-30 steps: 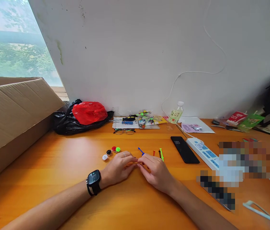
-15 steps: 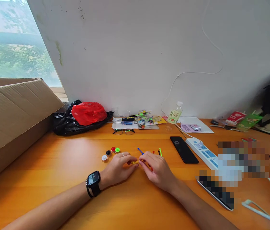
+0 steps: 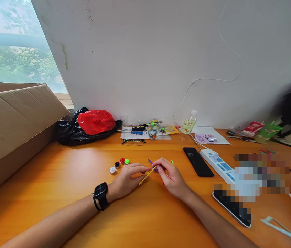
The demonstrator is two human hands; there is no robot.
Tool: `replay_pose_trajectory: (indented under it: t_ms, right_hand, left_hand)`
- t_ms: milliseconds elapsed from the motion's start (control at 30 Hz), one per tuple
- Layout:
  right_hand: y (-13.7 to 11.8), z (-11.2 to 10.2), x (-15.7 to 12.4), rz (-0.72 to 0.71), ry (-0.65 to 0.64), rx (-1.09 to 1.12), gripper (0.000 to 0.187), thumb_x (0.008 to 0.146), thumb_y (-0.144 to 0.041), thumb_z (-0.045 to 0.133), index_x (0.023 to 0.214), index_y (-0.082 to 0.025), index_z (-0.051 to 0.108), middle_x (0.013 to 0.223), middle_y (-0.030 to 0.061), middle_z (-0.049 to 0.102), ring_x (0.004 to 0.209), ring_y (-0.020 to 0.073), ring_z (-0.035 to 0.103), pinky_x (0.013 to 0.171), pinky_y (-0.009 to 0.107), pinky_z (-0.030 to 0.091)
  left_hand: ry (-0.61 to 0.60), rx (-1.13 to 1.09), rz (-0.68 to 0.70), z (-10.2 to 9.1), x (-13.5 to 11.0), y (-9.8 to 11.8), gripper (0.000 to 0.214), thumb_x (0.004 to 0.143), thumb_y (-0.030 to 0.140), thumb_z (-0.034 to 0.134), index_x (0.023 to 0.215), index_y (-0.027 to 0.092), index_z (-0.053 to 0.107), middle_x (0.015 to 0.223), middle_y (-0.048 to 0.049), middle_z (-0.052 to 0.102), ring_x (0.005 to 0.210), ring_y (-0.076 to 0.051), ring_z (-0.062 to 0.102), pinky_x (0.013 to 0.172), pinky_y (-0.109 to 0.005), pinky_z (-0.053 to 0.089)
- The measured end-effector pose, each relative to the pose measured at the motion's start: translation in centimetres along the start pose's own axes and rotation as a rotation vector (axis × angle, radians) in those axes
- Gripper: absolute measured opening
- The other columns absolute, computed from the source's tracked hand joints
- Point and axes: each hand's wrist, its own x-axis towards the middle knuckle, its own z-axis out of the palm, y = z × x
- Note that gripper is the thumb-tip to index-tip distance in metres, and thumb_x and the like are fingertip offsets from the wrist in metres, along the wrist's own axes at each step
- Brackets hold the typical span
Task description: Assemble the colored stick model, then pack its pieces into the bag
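Note:
Both my hands meet over the middle of the orange table (image 3: 57,179). My right hand (image 3: 172,177) pinches the upper end of a thin yellow plastic stick (image 3: 145,176) that slants down to the left. My left hand (image 3: 127,177), with a black watch on its wrist and a ring on one finger, has its fingertips closed against a small yellow piece at the same stick. A blue stick (image 3: 150,162) and a green stick (image 3: 172,162) lie just behind my hands. Several small coloured discs (image 3: 119,163), white, black, red and green, lie left of them.
A black phone (image 3: 197,161) and a white power strip (image 3: 219,164) lie to the right, a second phone (image 3: 232,208) nearer. A big cardboard box (image 3: 13,127) stands at left. Black and red bags (image 3: 88,125), glasses (image 3: 133,141), small tools and a bottle (image 3: 189,123) line the wall.
My hands have drawn slightly apart. The yellow stick, earlier hidden between the fingers, now shows at full length, slanting down to the left from my right hand's pinch.

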Motion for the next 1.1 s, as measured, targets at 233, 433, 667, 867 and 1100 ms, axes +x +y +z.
replay_pose_trajectory:
  t_ms: [233,433,667,867,1100]
  right_hand:
    - [0.2,0.0,0.0,0.025,-0.020,0.009,0.023,0.109,-0.030,0.050,0.111,-0.023,0.072,0.106,0.0080,0.072,0.093,0.0216,0.070,0.081,0.033,0.056]
    - [-0.3,-0.3,0.1,0.072,0.004,-0.044,0.023,0.108,-0.034,0.054,0.118,-0.023,0.072,0.108,0.0075,0.074,0.094,0.0214,0.071,0.078,0.030,0.055]
    - [-1.1,-1.2,-0.3,0.051,0.003,-0.082,0.030,0.108,-0.032,0.051,0.132,-0.023,0.067,0.080,-0.0002,0.065,0.066,0.0151,0.061,0.070,0.028,0.049]
    - [-0.9,-1.1,-0.6,0.102,-0.179,0.074,0.037,0.109,-0.046,0.050,0.094,-0.019,0.070,0.066,-0.0041,0.047,0.056,0.0125,0.041,0.056,0.027,0.033]
    - [0.4,-1.1,-0.7,0.090,-0.095,0.324,0.075,0.110,-0.064,0.039,0.049,-0.021,0.046,0.048,-0.0009,0.044,0.051,0.0141,0.045,0.061,0.030,0.039]
  left_hand:
    - [0.084,0.022,-0.070,-0.1,-0.2,0.2,0.021,0.092,0.025,0.081,0.111,0.017,0.076,0.098,-0.0066,0.084,0.085,-0.019,0.080,0.079,-0.027,0.065]
    - [0.128,0.061,-0.112,-0.4,0.3,1.3,0.004,0.091,0.015,0.075,0.092,0.019,0.077,0.084,-0.0009,0.083,0.072,-0.015,0.077,0.071,-0.020,0.060]
    - [0.159,0.063,-0.119,-0.6,0.6,1.4,0.008,0.086,0.011,0.075,0.083,0.018,0.075,0.082,-0.0021,0.082,0.072,-0.015,0.077,0.072,-0.021,0.060]
    - [0.146,0.039,-0.122,-0.7,0.4,1.2,0.009,0.087,0.012,0.074,0.081,0.018,0.073,0.084,-0.0030,0.082,0.074,-0.016,0.077,0.074,-0.023,0.061]
    - [0.149,0.024,-0.139,-0.7,0.4,0.9,0.006,0.089,0.017,0.075,0.084,0.019,0.073,0.084,-0.0026,0.081,0.075,-0.016,0.076,0.075,-0.024,0.060]
